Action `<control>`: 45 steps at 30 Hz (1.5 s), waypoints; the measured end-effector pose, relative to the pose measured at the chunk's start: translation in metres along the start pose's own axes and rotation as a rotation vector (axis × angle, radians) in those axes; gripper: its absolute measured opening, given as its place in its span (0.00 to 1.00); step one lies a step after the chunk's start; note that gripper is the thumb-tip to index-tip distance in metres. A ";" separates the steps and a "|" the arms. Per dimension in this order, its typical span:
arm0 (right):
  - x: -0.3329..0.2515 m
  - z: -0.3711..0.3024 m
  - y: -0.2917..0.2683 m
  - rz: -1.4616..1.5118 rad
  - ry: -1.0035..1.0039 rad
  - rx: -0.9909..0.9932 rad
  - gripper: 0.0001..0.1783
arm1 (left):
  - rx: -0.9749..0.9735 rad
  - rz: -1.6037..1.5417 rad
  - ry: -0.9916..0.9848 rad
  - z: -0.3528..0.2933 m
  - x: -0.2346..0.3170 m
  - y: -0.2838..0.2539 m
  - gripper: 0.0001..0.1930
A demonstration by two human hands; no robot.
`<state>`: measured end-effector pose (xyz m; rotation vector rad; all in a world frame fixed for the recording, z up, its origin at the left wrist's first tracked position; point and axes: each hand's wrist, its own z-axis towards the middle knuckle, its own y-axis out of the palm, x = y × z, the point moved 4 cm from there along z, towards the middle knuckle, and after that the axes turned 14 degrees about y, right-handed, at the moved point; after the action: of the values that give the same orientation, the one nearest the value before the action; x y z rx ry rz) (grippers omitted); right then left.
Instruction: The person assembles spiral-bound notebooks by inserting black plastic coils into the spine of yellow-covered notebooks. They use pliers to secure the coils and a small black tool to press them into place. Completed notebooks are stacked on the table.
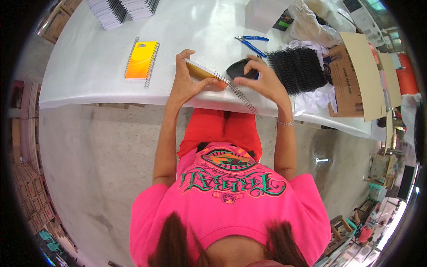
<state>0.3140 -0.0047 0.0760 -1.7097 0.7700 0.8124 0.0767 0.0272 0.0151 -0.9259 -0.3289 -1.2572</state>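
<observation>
My left hand [184, 82] grips a thin notebook [200, 71] with a yellow and orange cover, tilted above the table's near edge. A dark spiral coil [242, 97] runs through part of the notebook's edge, and its free length trails down toward me. My right hand [263, 79] is curled beside the coil, its thumb close to where the coil meets the notebook. A small blue bit shows inside those curled fingers; what it belongs to is hidden. Just behind them lies a black, rounded object [235, 70]. Another yellow-orange spiral notebook [141, 60] lies flat to the left.
Blue-handled cutting pliers [252, 43] lie beyond my right hand. Right of it sits a pile of black coils [297, 71] on white plastic, beside an open cardboard box [349, 80]. Stacks of spiral notebooks [106, 13] stand at the far left of the white-covered table [80, 84].
</observation>
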 end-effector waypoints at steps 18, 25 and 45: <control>0.003 -0.007 -0.010 0.550 0.016 -0.137 0.19 | -0.001 -0.207 -0.123 0.006 0.009 0.017 0.61; -0.008 -0.005 -0.008 0.149 0.027 0.040 0.20 | -0.007 -0.232 -0.113 0.005 0.004 0.017 0.59; 0.006 0.016 0.005 0.511 0.091 -0.196 0.19 | -0.097 -0.325 -0.107 0.003 -0.009 0.019 0.57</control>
<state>0.3110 0.0092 0.0650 -1.7528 1.2531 1.1927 0.0921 0.0352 0.0030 -1.0536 -0.5222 -1.5334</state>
